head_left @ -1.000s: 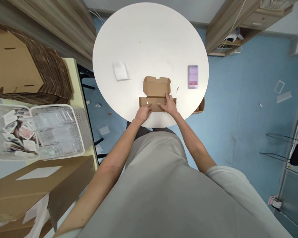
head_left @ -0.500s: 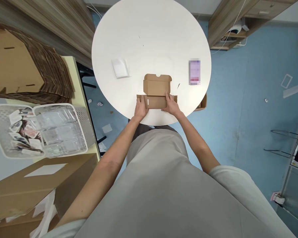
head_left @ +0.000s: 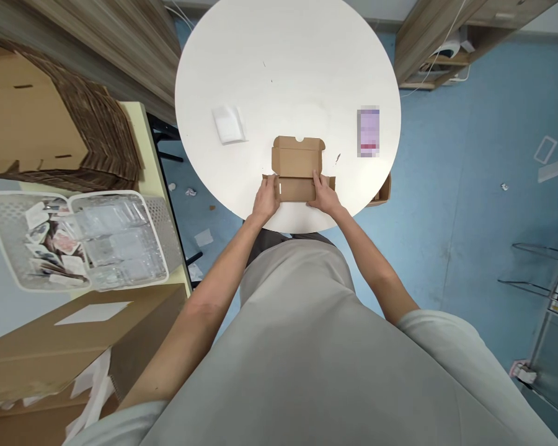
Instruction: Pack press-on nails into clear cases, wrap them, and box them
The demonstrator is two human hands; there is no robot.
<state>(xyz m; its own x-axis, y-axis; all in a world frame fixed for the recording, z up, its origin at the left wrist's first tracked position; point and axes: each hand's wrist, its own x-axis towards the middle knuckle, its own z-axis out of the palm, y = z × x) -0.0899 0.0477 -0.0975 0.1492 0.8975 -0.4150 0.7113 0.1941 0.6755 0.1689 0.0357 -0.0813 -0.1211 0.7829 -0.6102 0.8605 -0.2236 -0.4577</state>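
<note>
A brown cardboard box [head_left: 297,162], partly folded with its lid panel laid out away from me, rests near the front edge of the round white table [head_left: 288,62]. My left hand [head_left: 266,199] grips the left end of the box's near section, fingers over the side flap. At the opposite end, my right hand [head_left: 324,193] holds the right side, its fingers reaching over the wall. The box's underside and parts of both side flaps are hidden. A clear plastic packet [head_left: 229,125] lies to the left, and a blurred purple rectangular item [head_left: 369,131] is at the right.
On the side table at left stand a stack of flat cardboard [head_left: 32,111], white baskets [head_left: 121,241] with clear packs and cards, and a large carton [head_left: 93,334]. Paper scraps [head_left: 553,170] litter the blue floor. A wooden cabinet [head_left: 428,43] stands back right.
The whole view has shifted slightly. My left fingers are bent more around the box's left side flap; the right hand keeps nearly the same hold.
</note>
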